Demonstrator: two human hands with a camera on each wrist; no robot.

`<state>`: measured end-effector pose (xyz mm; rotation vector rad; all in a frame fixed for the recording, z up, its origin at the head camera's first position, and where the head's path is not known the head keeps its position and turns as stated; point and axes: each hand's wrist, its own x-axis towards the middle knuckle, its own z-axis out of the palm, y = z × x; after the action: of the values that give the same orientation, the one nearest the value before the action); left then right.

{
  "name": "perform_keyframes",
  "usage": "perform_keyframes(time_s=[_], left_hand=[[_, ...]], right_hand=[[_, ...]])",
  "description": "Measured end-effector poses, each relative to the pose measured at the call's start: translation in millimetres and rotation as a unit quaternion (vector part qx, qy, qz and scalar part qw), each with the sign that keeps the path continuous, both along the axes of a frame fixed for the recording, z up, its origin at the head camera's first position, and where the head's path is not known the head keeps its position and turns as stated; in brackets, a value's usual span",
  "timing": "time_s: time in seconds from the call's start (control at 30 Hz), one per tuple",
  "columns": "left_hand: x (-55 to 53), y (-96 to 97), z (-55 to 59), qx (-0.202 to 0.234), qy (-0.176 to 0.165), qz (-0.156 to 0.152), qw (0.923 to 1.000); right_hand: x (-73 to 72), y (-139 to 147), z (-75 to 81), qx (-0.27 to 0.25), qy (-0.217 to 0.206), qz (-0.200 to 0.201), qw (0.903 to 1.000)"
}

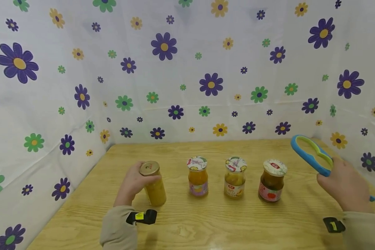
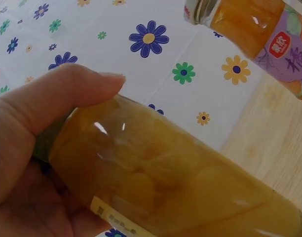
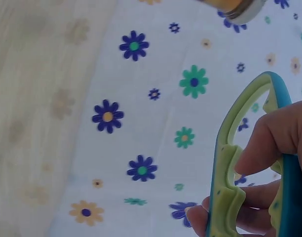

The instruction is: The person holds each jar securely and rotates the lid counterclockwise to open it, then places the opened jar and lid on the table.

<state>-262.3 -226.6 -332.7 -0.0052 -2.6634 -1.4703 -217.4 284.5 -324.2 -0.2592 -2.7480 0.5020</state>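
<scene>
My left hand point(image 1: 132, 184) grips a tall glass jar point(image 1: 156, 195) of yellow fruit by its upper part, thumb across the side below the gold lid. The jar tilts slightly on the left of the wooden table point(image 1: 187, 225). In the left wrist view, pale fruit pieces show through the glass of this jar point(image 2: 190, 173), above a small yellowish label. At the right, my right hand point(image 1: 347, 184) holds a blue and lime-green jar opener point(image 1: 309, 159) raised up. The right wrist view shows fingers reaching through the loop of this opener point(image 3: 225, 163).
Three shorter jars stand in a row along the table's middle: an orange one with a purple label point(image 1: 198, 182), a pale yellow one point(image 1: 234, 185), and a dark one with a pink label point(image 1: 271, 185). A white flowered cloth point(image 1: 187, 69) hangs behind and at both sides.
</scene>
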Motion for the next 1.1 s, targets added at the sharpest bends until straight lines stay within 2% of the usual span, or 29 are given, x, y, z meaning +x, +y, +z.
perform_keyframes(time_s=[0.13, 0.47, 0.8, 1.0, 1.1], left_hand=[[-1.4, 7.5, -1.5, 0.005, 0.006, -0.013, 0.9999], [3.0, 35.8, -6.5, 0.010, 0.015, -0.060, 0.9981], [6.5, 50.6, -8.6, 0.003, 0.036, -0.081, 0.9960], [8.7, 55.4, -7.4, 0.004, 0.027, -0.113, 0.9932], [10.3, 57.8, -6.4, -0.010, 0.024, -0.134, 0.9907]], right_hand=[[2.3, -13, 11.0, -0.002, 0.024, 0.005, 0.9997], [10.5, -52, 33.9, 0.015, 0.095, 0.061, 0.9935], [17.1, -77, 36.5, 0.006, 0.107, 0.100, 0.9893], [19.1, -87, 38.3, 0.004, 0.106, 0.123, 0.9868], [20.2, -91, 39.5, 0.000, 0.099, 0.134, 0.9859]])
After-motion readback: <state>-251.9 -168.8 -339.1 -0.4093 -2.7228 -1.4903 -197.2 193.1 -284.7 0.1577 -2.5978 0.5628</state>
